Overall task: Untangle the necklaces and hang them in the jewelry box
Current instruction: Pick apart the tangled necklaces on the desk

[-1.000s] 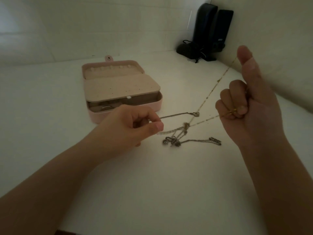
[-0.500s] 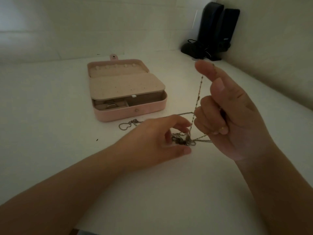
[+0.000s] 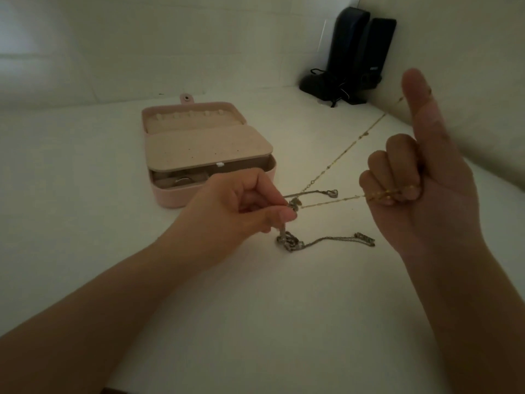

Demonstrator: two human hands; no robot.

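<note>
Two hands pull: left hand (image 3: 244, 206) pinches the silvery tangled knot (image 3: 294, 204), right hand (image 3: 420, 189) grips the thin gold beaded chain (image 3: 329, 202), seemingly taut, running left-right.

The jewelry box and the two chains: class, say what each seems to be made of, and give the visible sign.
Jewelry box: pink shell, probably faux leather, matte and smooth; the beige lining looks like velvet or suede, soft and dull.
Gold chain, held by the right hand: yellow metal, glinting links.
Silver chain, pinched by the left hand: grey metal, duller; plating cannot be told.
</note>
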